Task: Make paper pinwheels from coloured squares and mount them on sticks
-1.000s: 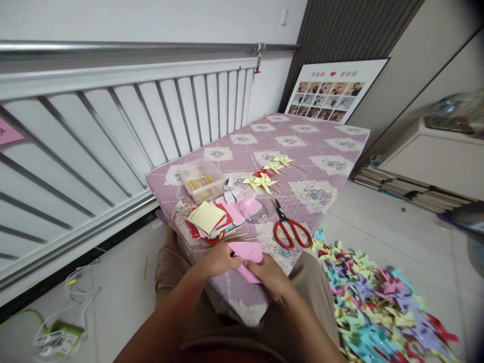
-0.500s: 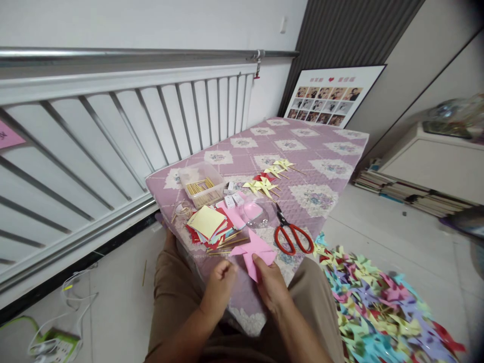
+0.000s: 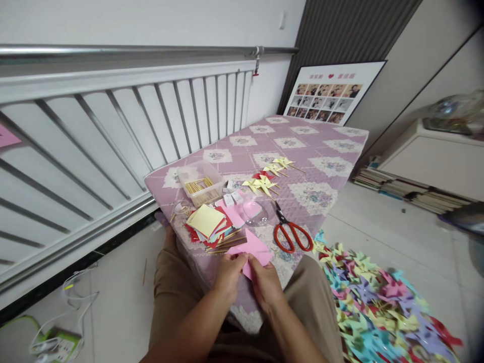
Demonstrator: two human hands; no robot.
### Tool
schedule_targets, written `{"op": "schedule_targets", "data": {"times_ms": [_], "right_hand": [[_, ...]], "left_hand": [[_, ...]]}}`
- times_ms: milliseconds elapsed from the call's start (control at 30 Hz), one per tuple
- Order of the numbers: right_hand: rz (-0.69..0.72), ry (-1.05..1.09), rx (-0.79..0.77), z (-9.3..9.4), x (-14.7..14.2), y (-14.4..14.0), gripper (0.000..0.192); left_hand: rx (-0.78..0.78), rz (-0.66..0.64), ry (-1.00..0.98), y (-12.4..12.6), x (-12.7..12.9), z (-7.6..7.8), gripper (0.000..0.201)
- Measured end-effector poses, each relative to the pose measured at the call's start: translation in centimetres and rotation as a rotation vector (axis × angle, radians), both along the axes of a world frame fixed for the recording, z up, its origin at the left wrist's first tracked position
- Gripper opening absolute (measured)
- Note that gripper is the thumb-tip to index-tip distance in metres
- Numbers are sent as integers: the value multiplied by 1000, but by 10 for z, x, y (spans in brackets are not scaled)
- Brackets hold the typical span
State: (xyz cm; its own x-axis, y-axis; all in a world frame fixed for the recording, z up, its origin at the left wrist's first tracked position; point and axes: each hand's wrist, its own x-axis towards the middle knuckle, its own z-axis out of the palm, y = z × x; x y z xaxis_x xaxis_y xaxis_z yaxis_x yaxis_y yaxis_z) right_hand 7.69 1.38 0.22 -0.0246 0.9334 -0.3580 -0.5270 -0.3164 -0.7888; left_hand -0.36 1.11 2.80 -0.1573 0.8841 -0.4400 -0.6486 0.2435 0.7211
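A pink paper pinwheel (image 3: 252, 245) is held above the near end of the cloth-covered table. My right hand (image 3: 266, 283) is closed on its lower right part, the thumb lying on top. My left hand (image 3: 230, 273) pinches the lower left side, its fingertips meeting the right thumb near the middle. Whether a small piece sits between those fingertips is hidden. Just beyond lie thin wooden sticks (image 3: 227, 243) and a stack of coloured paper squares (image 3: 207, 222), yellow on top. Red-handled scissors (image 3: 291, 232) rest to the right, beside a clear round dish (image 3: 255, 214).
A clear plastic box (image 3: 200, 182) holds short sticks. Several finished pinwheels (image 3: 264, 185), yellow and red, lie farther back. A large heap of coloured pinwheels (image 3: 378, 302) covers the floor at right. A radiator (image 3: 170, 118) runs along the left wall.
My left hand has moved right and up onto the pink pinwheel, meeting my right hand. The pinwheel has shifted slightly left, and the view has moved a little.
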Motion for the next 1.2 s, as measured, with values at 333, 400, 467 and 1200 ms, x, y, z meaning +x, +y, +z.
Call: {"op": "schedule_targets", "data": {"times_ms": [333, 400, 467, 1200], "right_hand": [[65, -62, 65, 1, 1, 0, 42], [81, -54, 69, 2, 2, 0, 40], [94, -60, 69, 1, 3, 0, 38], [202, -657, 493, -19, 8, -15, 25]], "left_hand": [[-27, 29, 1, 3, 1, 3, 35], [-23, 25, 26, 3, 1, 0, 34], [-19, 18, 36, 5, -1, -3, 33], [41, 5, -113, 12, -42, -14, 38]]}}
